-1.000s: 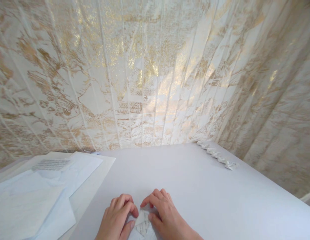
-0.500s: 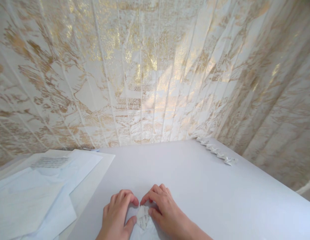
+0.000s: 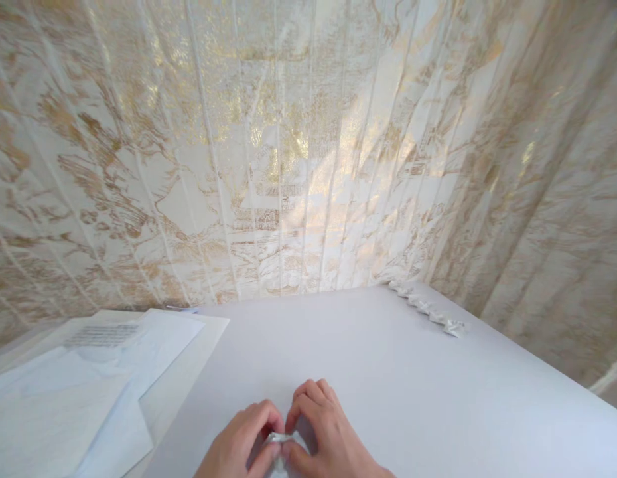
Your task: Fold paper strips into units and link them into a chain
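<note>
At the near edge of your view, your left hand (image 3: 243, 438) and right hand (image 3: 328, 428) are curled close together, each thumb and forefinger nearly closed on the small paper (image 3: 284, 437) between them. The paper sits just above or on the white table (image 3: 358, 372); your fingers hide which. You seem to be folding or creasing it, and the next move calls for even pressure from both thumbs, so the fold doesn't skew. To your left lies a pile of loose sheets (image 3: 50, 405), one bearing lines of print. Farther off, on your right, a row of little folded papers (image 3: 424, 308) runs along the table's edge. Behind everything hangs a gold-patterned curtain (image 3: 229, 166). You have no container in view.
</note>
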Demonstrator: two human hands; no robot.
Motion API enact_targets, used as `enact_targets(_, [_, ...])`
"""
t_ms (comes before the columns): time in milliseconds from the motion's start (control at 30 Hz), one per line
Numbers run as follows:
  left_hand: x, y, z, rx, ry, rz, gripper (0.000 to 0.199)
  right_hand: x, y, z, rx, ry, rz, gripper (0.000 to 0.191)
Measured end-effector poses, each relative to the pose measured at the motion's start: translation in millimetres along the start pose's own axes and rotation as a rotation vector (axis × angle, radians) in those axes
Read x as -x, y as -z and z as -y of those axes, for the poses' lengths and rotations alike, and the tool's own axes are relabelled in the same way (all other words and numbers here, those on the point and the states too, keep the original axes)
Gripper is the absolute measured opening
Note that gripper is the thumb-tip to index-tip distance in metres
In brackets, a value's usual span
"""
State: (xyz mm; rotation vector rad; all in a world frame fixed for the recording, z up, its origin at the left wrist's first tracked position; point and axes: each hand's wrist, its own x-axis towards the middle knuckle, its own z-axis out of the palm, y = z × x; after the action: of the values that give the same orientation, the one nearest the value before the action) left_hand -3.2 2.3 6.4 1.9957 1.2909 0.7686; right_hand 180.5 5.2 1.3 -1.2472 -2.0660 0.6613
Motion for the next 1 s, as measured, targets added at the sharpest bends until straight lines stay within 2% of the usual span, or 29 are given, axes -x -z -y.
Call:
enact_targets(67, [-1,1.4,-4,0.181,0.042,-0.01,0.008,0,-1,1,-0.082,-0.009,0.027,0.022])
enact_targets(133, [-2,2.1,-7,0.33,0.024,-0.037,0.014,0,-1,1,-0.169,-0.058,0.056,0.018])
enact_targets(233, [-3,1.1,-9,0.4,-0.047,-0.083,0.018,2,-2,-2,-0.233,-0.059,0.052,0.012])
enact_targets(300, [-2,-0.8,-6,0.326,-0.094,-0.124,0.014,2,0,-4,-0.176,0.054,0.004,0.012])
enact_targets(400, [0,-3.7,2,0.132,-0.166,-0.182,0.01,1,5,-6,0.027,0.324,-0.089,0.017])
enact_targets(500, [1,-4.9,9,-0.045,-0.196,-0.133,0.019,-1,9,-4,0.137,0.481,-0.162,0.022])
enact_targets(567, [1,-5.0,11,-0.143,-0.176,-0.074,0.021,-1,9,-3,0.139,0.489,-0.17,0.025])
enact_targets(700, [4,-5.8,10,-0.265,-0.122,-0.023,0.021,2,4,-5,0.201,0.461,-0.09,0.029])
enact_targets(833, [11,-6.5,10,-0.322,-0.184,0.008,0.027,5,-2,-10,0.289,0.449,-0.071,0.024])
enact_targets(900, [15,-6.3,12,-0.344,-0.209,0.012,0.03,6,-2,-11,0.271,0.439,-0.056,0.02])
enact_targets(1000, [18,-5.2,13,-0.36,-0.193,0.006,0.028,8,1,-11,0.174,0.344,-0.02,0.018])
